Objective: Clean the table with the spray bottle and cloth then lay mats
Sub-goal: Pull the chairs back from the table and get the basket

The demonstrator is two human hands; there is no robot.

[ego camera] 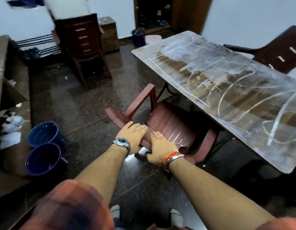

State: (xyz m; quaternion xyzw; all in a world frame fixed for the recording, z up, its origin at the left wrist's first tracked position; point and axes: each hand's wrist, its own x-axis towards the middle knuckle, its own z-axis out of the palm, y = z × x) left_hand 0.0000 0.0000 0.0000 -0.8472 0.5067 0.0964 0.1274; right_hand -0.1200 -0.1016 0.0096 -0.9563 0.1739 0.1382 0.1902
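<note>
A long table (160,52) with a shiny plastic cover over a wood-pattern top runs from the upper middle to the right edge. Half under its near side stands a red plastic chair (168,123). My left hand (133,136), with a wristwatch, lies on the top of the chair's backrest. Beside it my right hand (158,149), with bracelets on the wrist, grips the same backrest, thumb curled beneath its edge. No spray bottle, cloth or mats are in sight.
Two dark blue buckets (44,146) stand on the floor at the left, beside a low counter (4,90) with crumpled papers. A dark brown chair (82,45) stands at the back, another (280,52) beyond the table at the right. My socked feet show at the bottom.
</note>
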